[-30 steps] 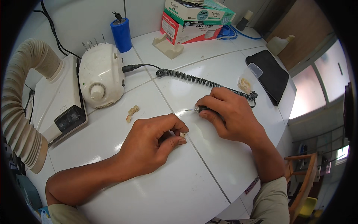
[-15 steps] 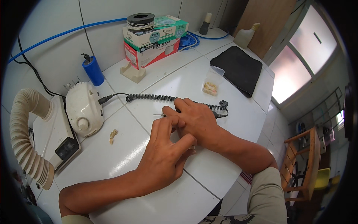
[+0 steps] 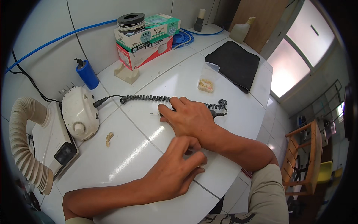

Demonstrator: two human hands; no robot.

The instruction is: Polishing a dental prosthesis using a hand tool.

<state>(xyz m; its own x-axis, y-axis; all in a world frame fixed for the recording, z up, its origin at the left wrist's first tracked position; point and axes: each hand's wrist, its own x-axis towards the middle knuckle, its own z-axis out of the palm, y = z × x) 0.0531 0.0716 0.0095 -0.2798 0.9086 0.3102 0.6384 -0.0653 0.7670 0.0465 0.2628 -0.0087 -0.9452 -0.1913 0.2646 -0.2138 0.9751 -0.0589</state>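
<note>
My right hand [image 3: 192, 117] rests on the table, its fingers closed over a rotary handpiece. Most of the handpiece is hidden under the palm. Its thin metal bit [image 3: 154, 113] sticks out to the left of the fingers, and its dark rear end [image 3: 216, 113] shows on the right, joined to a coiled black cord [image 3: 149, 98]. Closer to me, my left hand [image 3: 175, 160] is closed, thumb and fingers pinched together. A pale bit shows at its fingertips, too small to make out. A cream row of model teeth [image 3: 109, 139] lies on the tiles to the left.
At left stand a white control box [image 3: 79, 114] and a dust collector with a ribbed hose [image 3: 28, 145]. Behind are a blue cylinder [image 3: 87, 75], a cream block [image 3: 126, 74], stacked mask boxes [image 3: 145, 48], a small clear tub [image 3: 206, 85] with pale pieces and a black mat [image 3: 234, 64].
My left hand has moved nearer to me and slightly right, away from the right hand's fingers. The right hand's fingers sit lower over the handpiece. The whole view has shifted a little.
</note>
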